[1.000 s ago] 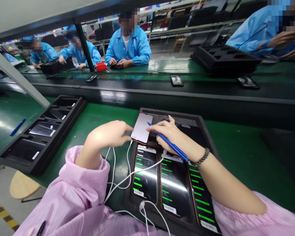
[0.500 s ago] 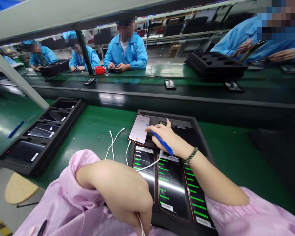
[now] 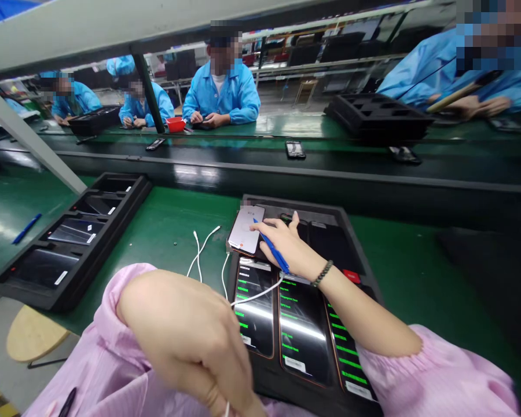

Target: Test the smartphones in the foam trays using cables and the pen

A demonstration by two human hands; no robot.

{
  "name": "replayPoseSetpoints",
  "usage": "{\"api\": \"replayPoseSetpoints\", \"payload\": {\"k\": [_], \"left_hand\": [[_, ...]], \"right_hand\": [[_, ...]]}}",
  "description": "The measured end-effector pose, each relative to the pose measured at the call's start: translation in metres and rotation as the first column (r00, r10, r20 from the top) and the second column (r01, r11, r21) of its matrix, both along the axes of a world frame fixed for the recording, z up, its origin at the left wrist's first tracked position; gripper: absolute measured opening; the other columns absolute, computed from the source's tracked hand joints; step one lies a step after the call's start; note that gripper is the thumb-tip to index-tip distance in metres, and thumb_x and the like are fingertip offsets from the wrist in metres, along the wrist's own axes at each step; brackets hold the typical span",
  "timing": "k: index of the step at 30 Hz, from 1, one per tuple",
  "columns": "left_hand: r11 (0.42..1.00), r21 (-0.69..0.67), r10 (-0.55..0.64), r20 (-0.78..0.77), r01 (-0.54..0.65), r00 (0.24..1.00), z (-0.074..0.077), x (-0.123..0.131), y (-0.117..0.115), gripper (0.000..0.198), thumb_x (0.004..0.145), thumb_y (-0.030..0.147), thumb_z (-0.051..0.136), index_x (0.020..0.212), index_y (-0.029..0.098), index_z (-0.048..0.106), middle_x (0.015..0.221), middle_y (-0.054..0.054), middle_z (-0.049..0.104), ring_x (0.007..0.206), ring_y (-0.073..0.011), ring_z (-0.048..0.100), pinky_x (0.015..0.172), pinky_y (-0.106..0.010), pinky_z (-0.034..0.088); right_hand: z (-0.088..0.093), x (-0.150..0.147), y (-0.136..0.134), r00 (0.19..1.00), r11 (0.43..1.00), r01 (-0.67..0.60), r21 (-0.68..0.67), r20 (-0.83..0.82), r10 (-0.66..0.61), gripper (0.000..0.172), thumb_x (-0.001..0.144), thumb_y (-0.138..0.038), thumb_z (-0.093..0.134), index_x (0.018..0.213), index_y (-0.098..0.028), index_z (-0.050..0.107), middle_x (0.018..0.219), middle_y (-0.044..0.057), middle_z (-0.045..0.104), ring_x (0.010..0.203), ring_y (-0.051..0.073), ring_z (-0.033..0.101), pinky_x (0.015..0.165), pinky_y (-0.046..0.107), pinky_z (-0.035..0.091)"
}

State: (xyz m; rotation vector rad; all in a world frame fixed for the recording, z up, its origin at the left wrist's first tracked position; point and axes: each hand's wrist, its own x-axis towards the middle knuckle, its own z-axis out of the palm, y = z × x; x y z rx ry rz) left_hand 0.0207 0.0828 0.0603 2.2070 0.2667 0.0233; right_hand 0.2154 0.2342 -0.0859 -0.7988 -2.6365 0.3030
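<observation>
My right hand (image 3: 286, 246) grips a blue pen (image 3: 271, 249) and rests its fingertips on a white-screened phone (image 3: 245, 229) at the far left of a black tray (image 3: 356, 243). Three phones with green text (image 3: 304, 327) lie in the tray's near slots. Close to the camera, my left hand (image 3: 200, 341) is closed around a white cable (image 3: 226, 408) at the bottom edge. More white cables (image 3: 202, 249) trail across the green bench.
A second black tray with phones (image 3: 69, 237) sits to the left, a blue pen (image 3: 25, 228) beyond it. Several phones (image 3: 295, 149) lie on the dark conveyor. Workers in blue coats sit across it, beside stacked black trays (image 3: 377, 116). A wooden stool (image 3: 32, 336) stands lower left.
My left hand has left the white-screened phone, drawn back toward me and closed on a white cable. My right hand stays on the phone with the pen.
</observation>
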Motion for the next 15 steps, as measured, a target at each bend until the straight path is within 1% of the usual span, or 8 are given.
{"api": "replayPoseSetpoints", "payload": {"k": [3, 5, 8, 11, 13, 15], "left_hand": [[0.994, 0.019, -0.104, 0.043, 0.103, 0.994, -0.004, -0.002, -0.004, 0.030, 0.089, 0.015, 0.049, 0.066, 0.022, 0.067, 0.081, -0.003, 0.074, 0.078, -0.0165, 0.072, 0.072, -0.022, 0.055], [0.990, 0.045, -0.135, 0.056, 0.132, 0.989, -0.004, -0.003, -0.005, 0.031, 0.084, 0.011, 0.048, 0.057, 0.022, 0.061, 0.075, -0.003, 0.072, 0.073, -0.0166, 0.070, 0.071, -0.023, 0.054], [0.984, 0.017, -0.180, 0.065, 0.179, 0.982, 0.002, -0.003, -0.002, 0.032, 0.083, 0.010, 0.047, 0.056, 0.021, 0.060, 0.082, -0.006, 0.073, 0.078, -0.0168, 0.070, 0.075, -0.022, 0.054], [0.975, -0.066, -0.207, 0.075, 0.211, 0.976, 0.008, -0.004, 0.004, 0.032, 0.081, 0.009, 0.046, 0.056, 0.021, 0.063, 0.091, -0.007, 0.074, 0.087, -0.0167, 0.071, 0.082, -0.018, 0.053], [0.972, -0.126, -0.190, 0.094, 0.201, 0.977, 0.009, -0.005, 0.006, 0.031, 0.079, 0.010, 0.047, 0.056, 0.022, 0.065, 0.093, -0.007, 0.074, 0.090, -0.0166, 0.072, 0.085, -0.017, 0.053], [0.970, -0.183, -0.145, 0.105, 0.162, 0.984, 0.006, -0.005, 0.006, 0.030, 0.079, 0.012, 0.049, 0.058, 0.023, 0.067, 0.093, -0.007, 0.075, 0.090, -0.0169, 0.072, 0.087, -0.017, 0.053]], "right_hand": [[0.002, -0.002, -0.001, 1.000, 1.000, -0.014, -0.024, 0.028, 0.014, 0.043, 0.084, -0.017, 0.044, 0.124, -0.024, 0.058, 0.102, 0.011, 0.071, 0.120, 0.035, 0.053, 0.102, 0.084, 0.006], [0.002, -0.004, -0.001, 0.999, 0.999, -0.024, -0.035, 0.046, 0.026, 0.044, 0.084, -0.017, 0.045, 0.126, -0.024, 0.057, 0.103, 0.011, 0.071, 0.122, 0.036, 0.052, 0.102, 0.084, 0.008], [0.000, -0.003, 0.001, 0.998, 0.999, -0.034, -0.021, 0.049, 0.035, 0.041, 0.085, -0.019, 0.045, 0.124, -0.025, 0.059, 0.105, 0.011, 0.071, 0.121, 0.036, 0.053, 0.101, 0.085, 0.007], [-0.003, -0.002, 0.004, 0.999, 1.000, -0.019, 0.014, 0.029, 0.019, 0.038, 0.085, -0.019, 0.044, 0.119, -0.024, 0.060, 0.102, 0.010, 0.072, 0.116, 0.034, 0.056, 0.102, 0.085, 0.006], [-0.003, -0.002, 0.005, 1.000, 1.000, -0.004, 0.028, 0.000, 0.004, 0.036, 0.086, -0.019, 0.043, 0.117, -0.022, 0.060, 0.101, 0.011, 0.072, 0.115, 0.033, 0.057, 0.103, 0.084, 0.008], [-0.003, -0.002, 0.005, 0.999, 0.999, 0.007, 0.031, -0.049, -0.005, 0.033, 0.089, -0.021, 0.041, 0.117, -0.022, 0.059, 0.103, 0.011, 0.072, 0.112, 0.031, 0.059, 0.105, 0.082, 0.011]]}}
